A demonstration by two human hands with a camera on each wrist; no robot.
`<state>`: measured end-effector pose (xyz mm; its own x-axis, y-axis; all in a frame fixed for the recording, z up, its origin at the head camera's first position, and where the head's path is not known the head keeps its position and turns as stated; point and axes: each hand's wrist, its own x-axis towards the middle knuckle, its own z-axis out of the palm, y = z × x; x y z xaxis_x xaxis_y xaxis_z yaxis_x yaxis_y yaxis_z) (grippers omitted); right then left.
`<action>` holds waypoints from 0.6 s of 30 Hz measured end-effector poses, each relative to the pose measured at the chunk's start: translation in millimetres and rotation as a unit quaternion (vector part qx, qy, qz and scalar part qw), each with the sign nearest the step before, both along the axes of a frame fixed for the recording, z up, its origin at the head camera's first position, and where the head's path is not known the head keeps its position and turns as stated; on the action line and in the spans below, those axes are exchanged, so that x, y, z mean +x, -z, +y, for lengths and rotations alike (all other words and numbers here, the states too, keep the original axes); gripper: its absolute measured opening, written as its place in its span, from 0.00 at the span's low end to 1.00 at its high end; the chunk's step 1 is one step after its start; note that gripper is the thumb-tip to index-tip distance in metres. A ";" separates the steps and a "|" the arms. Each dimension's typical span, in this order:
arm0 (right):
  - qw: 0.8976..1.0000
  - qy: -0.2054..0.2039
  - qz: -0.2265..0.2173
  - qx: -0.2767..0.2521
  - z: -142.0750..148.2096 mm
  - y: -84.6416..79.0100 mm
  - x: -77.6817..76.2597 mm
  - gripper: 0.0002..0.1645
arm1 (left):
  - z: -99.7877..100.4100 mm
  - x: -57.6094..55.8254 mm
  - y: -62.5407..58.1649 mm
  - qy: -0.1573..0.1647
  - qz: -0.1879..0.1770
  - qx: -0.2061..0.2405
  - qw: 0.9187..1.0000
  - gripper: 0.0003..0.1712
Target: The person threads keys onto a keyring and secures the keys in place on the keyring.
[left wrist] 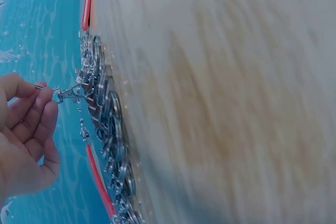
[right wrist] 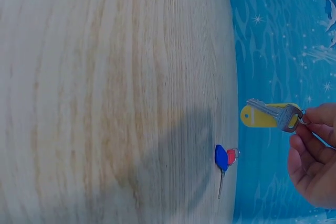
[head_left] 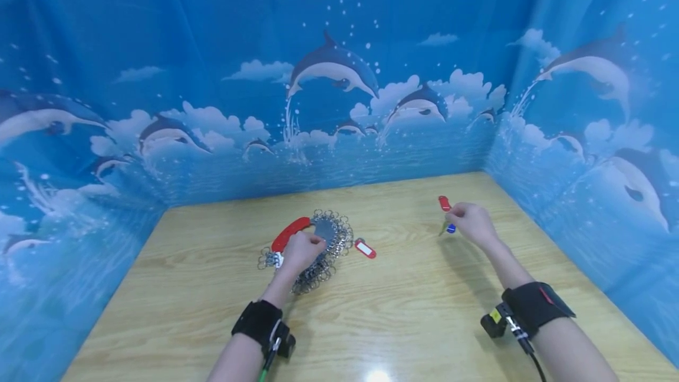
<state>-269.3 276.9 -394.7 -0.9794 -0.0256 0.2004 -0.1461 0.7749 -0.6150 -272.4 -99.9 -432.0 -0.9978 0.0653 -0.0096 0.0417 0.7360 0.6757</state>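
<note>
My left hand (head_left: 302, 250) is over a heap of metal key rings with short chains (head_left: 342, 237). Its thumb and fingertip pinch a small metal key ring (left wrist: 39, 86), whose short chain trails toward the heap (left wrist: 107, 114). At the right of the table, my right hand (head_left: 472, 226) is raised and pinches a ring bearing a silver key (right wrist: 287, 117) and a yellow key tag (right wrist: 257, 117). Below it on the table lies a blue-headed key (right wrist: 221, 157), with a red tag (right wrist: 231, 156) behind it in the right wrist view.
Around a grey surface (head_left: 325, 229) the rings form a curve, with a red curved band (head_left: 289, 233) on its left. A red tag with a white label (head_left: 365, 248) lies right of the heap. Blue dolphin-print curtains (head_left: 329, 152) border the wooden table (head_left: 392, 311).
</note>
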 end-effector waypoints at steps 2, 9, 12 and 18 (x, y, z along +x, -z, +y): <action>1.000 0.000 -0.001 -0.002 -2.4 0.3 0.4 0.13 | 0.9 0.5 -0.9 -0.002 0.000 -0.010 1.000 0.10; 1.000 -0.010 0.014 0.003 -14.6 0.9 -2.9 0.11 | 3.4 2.1 -5.1 -0.001 0.019 -0.072 0.997 0.11; 1.000 -0.019 0.024 0.000 -19.7 4.2 -5.6 0.10 | 3.6 3.4 -6.1 0.003 0.035 -0.081 0.996 0.09; 0.998 -0.035 0.042 -0.004 -30.9 10.9 -9.4 0.09 | 3.1 8.5 -6.4 0.034 0.089 -0.116 0.989 0.17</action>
